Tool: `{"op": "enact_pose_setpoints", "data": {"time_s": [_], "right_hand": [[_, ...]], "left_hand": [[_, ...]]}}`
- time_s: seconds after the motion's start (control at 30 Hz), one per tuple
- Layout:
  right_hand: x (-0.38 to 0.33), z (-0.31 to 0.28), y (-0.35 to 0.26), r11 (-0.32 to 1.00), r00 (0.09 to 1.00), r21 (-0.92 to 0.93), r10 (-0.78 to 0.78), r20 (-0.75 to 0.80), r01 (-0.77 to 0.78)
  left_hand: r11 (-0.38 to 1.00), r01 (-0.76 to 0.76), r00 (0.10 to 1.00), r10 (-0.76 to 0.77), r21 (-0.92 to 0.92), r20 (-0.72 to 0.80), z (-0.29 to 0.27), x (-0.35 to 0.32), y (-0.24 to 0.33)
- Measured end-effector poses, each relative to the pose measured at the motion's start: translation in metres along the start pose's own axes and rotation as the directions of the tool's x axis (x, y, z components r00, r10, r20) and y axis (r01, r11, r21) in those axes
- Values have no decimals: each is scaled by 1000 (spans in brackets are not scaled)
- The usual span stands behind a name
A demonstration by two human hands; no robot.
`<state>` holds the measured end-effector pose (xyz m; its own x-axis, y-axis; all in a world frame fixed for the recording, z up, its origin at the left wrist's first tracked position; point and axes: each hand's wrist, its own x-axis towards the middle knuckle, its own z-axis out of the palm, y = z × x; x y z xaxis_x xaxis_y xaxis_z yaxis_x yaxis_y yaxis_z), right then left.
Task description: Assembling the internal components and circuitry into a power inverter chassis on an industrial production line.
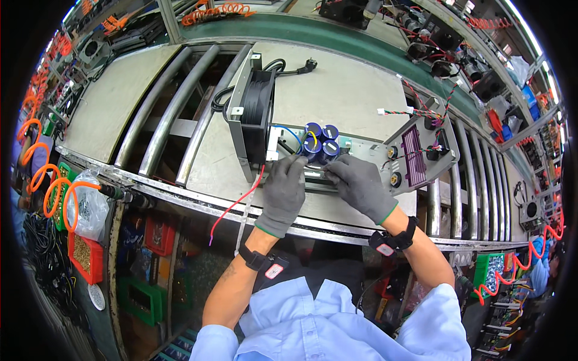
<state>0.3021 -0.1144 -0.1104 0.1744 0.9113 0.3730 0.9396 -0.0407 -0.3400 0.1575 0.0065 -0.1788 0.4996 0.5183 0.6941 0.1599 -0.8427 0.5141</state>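
Pale blue sleeves (337, 325) at the lower edge, nearest; both bare forearms carry black wrist straps with tags. Left hand (283, 192), grey-gloved, lies on the near edge of the open metal chassis (361, 150), fingers curled down onto it beside a red wire (238, 201) that trails off toward the person; whether this grip clasps anything cannot be told. Right hand (360, 185), grey-gloved, rests just right of the left hand on the same near edge, fingertips pinched at a small part too small to name. Chassis sits on the grey table (337, 90), in front of the person. Four blue capacitors (319, 143) stand upright in the chassis, just beyond the hands. Black fan (257, 114) is mounted at the chassis's left end. Purple-slotted panel (415, 153) tilts at its right end. Black plug cable (295, 67) lies beyond the chassis.
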Motion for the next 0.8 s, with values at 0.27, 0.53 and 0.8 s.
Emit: {"op": "enact_pose_setpoints", "data": {"time_s": [0.27, 0.53, 0.8], "right_hand": [[-6, 19, 18, 971, 993, 210, -104, -61, 115], [-5, 23, 8, 990, 990, 116, -69, -121, 84], [-12, 35, 1, 997, 971, 66, -13, -240, 30]], "left_hand": [[1000, -5, 1000, 5, 5, 20, 0, -1, 2], [1000, -12, 1000, 12, -17, 5, -1, -2, -1], [999, -40, 997, 42, -20, 65, -2, 2, 0]]}}
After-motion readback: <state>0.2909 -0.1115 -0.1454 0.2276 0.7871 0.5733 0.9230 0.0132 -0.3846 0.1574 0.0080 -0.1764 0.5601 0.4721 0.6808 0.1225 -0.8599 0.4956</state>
